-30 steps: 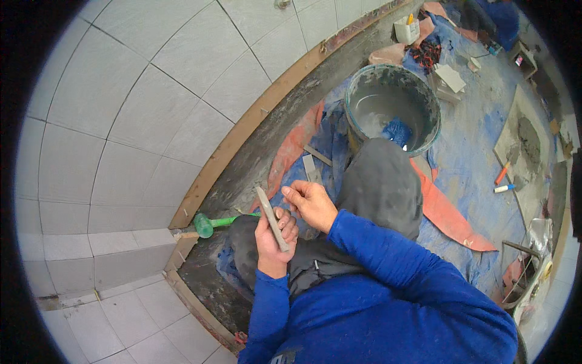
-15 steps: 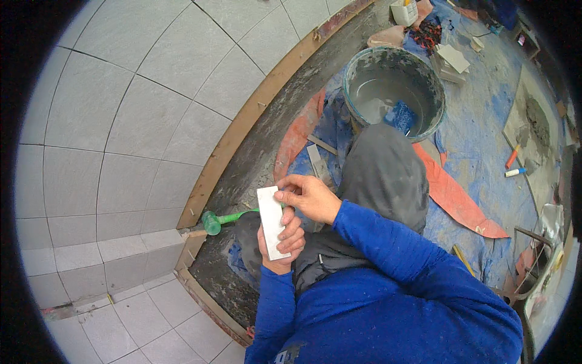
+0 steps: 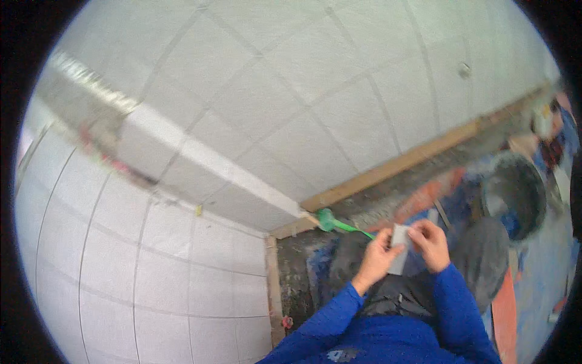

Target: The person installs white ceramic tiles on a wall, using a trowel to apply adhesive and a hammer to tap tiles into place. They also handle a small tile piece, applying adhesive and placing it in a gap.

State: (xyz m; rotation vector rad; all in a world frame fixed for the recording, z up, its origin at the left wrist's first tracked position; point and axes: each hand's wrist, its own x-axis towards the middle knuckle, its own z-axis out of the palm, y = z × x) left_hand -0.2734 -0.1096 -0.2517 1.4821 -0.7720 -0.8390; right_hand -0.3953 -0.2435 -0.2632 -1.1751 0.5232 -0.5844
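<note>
A narrow light-grey tile strip [image 3: 399, 259] is held upright in front of my lap. My left hand [image 3: 373, 261] grips its left edge, thumb across the face. My right hand [image 3: 431, 244] has its fingertips pinched at the strip's upper right edge. Motion blur softens the finger detail. Just beyond my left hand, a green mallet [image 3: 327, 221] lies with its handle pointing toward my knee.
Grey tiled wall [image 3: 260, 121] rises ahead, with a wooden batten [image 3: 388, 176] along its foot. White tiles [image 3: 170, 267] cover the left wall. A bucket [image 3: 526, 182] of cloudy water with a blue sponge stands at right. Red and blue sheeting [image 3: 506, 309] covers the floor.
My view has swung left toward the wall corner, so hands and bucket appear farther right. My left hand has shifted from wrapping the strip to gripping its left edge; the strip stays held.
</note>
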